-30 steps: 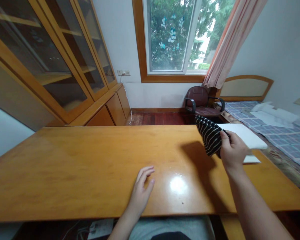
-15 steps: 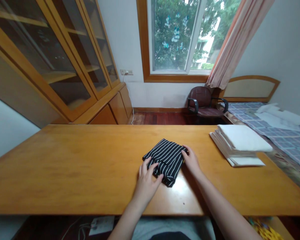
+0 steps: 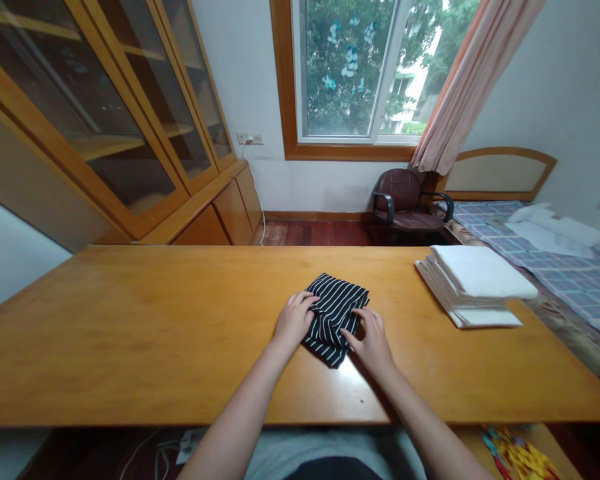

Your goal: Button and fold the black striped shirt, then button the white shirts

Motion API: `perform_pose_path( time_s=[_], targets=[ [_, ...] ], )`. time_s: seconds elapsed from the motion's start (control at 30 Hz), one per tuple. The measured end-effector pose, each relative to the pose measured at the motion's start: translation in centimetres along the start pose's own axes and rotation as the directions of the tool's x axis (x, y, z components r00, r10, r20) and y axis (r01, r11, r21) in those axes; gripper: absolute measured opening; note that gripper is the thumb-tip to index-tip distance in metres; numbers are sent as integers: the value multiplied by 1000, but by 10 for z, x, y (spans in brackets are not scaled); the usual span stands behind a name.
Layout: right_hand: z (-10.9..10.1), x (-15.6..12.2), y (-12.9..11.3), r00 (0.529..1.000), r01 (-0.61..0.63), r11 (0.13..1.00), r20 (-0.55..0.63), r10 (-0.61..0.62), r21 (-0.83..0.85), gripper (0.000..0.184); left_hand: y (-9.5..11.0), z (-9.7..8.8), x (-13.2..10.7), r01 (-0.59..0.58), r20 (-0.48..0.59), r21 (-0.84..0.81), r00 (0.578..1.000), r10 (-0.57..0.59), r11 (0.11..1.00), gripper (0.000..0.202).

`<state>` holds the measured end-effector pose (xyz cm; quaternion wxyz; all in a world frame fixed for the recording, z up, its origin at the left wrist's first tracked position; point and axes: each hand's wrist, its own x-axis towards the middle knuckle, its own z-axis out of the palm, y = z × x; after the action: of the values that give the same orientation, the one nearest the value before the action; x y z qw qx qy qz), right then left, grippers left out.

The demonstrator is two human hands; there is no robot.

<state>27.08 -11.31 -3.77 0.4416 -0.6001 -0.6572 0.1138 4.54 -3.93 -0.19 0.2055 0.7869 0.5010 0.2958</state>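
A folded black cloth with thin white stripes lies on the wooden table, near the middle of its front half. My left hand grips the cloth's left edge with curled fingers. My right hand pinches a fold at its lower right. Both hands rest on the cloth and the tabletop.
A stack of folded white cloths sits on the table's right end. Behind the table stand a glass-door cabinet on the left, a dark red armchair under the window, and a bed on the right.
My right hand carried the striped cloth from the white stack to the table's middle and laid it down. Both hands then closed on its edges.
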Motion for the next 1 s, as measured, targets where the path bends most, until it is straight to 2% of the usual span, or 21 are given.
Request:
perform_pose_path(
  time_s=[0.1, 0.2, 0.27, 0.33, 0.4, 0.47, 0.6, 0.73, 0.8, 0.83, 0.9, 0.97, 1.0],
  targets=[
    [-4, -1, -9, 996, -8, 997, 85, 2, 71, 32, -9, -1, 9, 144, -85, -229, 982, -167, 963, 30],
    [-8, 2, -14, 981, -27, 980, 193, -11, 195, 22, -20, -10, 11, 266, -149, -540, 903, -402, 798, 17],
    [-12, 7, -13, 981, -92, 963, 188, 44, 255, 21, -28, -20, 8, 247, -174, -739, 829, -532, 627, 17],
    [-16, 14, -11, 979, -186, 926, 142, 147, 328, 23, -36, -32, 4, 172, -197, -856, 763, -616, 487, 22],
    [-23, 24, -11, 967, -256, 873, 101, 236, 416, 25, -43, -45, -1, 131, -210, -890, 733, -647, 437, 26],
    [-30, 36, -16, 958, -277, 826, 74, 277, 491, 26, -50, -57, -5, 162, -197, -881, 730, -654, 445, 27],
    [-42, 71, -35, 957, -237, 752, 13, 291, 615, 23, -56, -72, -7, 233, -163, -854, 729, -665, 465, 28],
    [-45, 109, -50, 930, -200, 562, -25, 366, 803, 24, -48, -70, -2, 247, -85, -888, 741, -666, 387, 36],
    [-43, 120, -52, 913, -201, 529, -38, 406, 825, 28, -44, -63, -3, 240, -91, -880, 761, -642, 409, 42],
    [-41, 123, -52, 909, -194, 566, -71, 411, 801, 30, -42, -58, -4, 233, -112, -862, 778, -618, 449, 43],
    [-37, 120, -55, 920, -157, 717, -164, 356, 679, 31, -39, -47, -9, 219, -170, -792, 818, -550, 571, 39],
    [-30, 108, -60, 964, -77, 858, -182, 194, 508, 26, -37, -35, -17, 188, -232, -682, 861, -453, 707, 31],
    [-25, 100, -64, 988, -24, 895, -126, 89, 445, 20, -36, -29, -22, 166, -257, -628, 878, -404, 760, 27]
  ],
)
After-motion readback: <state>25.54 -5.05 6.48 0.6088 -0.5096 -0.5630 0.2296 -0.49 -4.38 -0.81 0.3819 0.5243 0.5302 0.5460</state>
